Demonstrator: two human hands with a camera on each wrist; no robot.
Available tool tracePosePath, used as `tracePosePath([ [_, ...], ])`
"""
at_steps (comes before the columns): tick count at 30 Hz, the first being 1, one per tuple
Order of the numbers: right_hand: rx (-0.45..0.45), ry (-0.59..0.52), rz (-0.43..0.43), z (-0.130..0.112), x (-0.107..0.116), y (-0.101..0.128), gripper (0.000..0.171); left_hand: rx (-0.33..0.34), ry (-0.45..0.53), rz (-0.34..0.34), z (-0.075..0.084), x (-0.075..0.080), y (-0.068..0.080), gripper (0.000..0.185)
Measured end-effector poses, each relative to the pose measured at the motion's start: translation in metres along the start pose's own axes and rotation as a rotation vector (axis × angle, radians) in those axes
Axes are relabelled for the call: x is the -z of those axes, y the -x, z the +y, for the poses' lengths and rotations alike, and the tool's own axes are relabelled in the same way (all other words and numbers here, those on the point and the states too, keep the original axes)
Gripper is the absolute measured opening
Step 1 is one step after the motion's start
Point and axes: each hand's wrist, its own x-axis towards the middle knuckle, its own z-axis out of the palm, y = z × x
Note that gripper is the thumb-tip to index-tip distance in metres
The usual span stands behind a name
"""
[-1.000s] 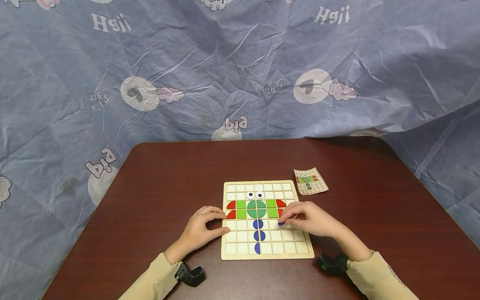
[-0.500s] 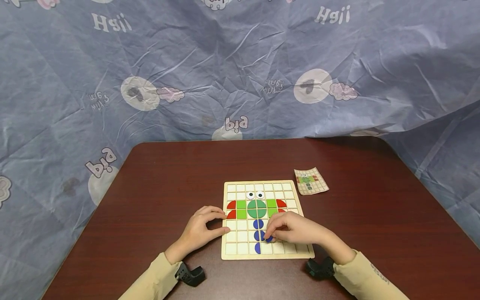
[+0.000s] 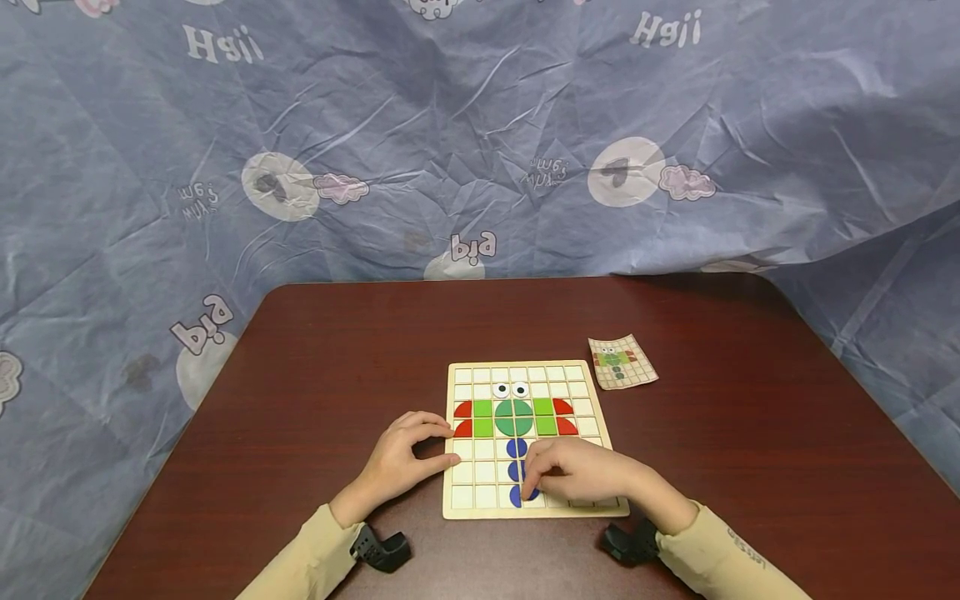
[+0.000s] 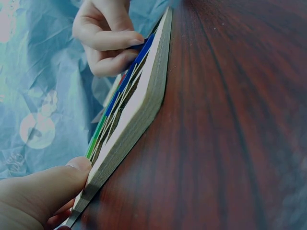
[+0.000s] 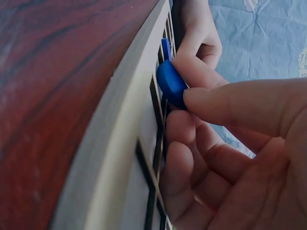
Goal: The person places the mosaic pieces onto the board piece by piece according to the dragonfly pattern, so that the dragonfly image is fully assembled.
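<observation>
My right hand is over the lower middle of the light wooden grid board. It pinches a blue half-round piece between thumb and fingers; the right wrist view shows the piece tilted, close above the grid. Just left of it lies another blue half-round piece in the bottom row. My left hand rests at the board's left edge, thumb and fingertips spread apart against the rim. Set on the board are white eyes, a green circle, light green squares and red quarter-round pieces.
A small paper card with a similar figure printed on it lies beyond the board's upper right corner. The dark red-brown table extends around the board. A blue-grey printed cloth hangs behind it.
My right hand has moved left and toward me across the board with the blue half-round piece, from near the red pieces to the bottom row. The left hand has stayed still.
</observation>
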Motion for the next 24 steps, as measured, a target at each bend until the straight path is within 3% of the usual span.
tracePosePath([
  [14, -0.138, -0.122, 0.018, -0.0059, -0.0032, -0.0015, 0.008, -0.007, 0.006, 0.002, 0.0009, 0.0004, -0.0007, 0.030],
  [24, -0.192, -0.264, 0.077, -0.0065, -0.0038, -0.0015, 0.012, -0.014, -0.001, 0.007, 0.0001, -0.0002, 0.0000, 0.031],
])
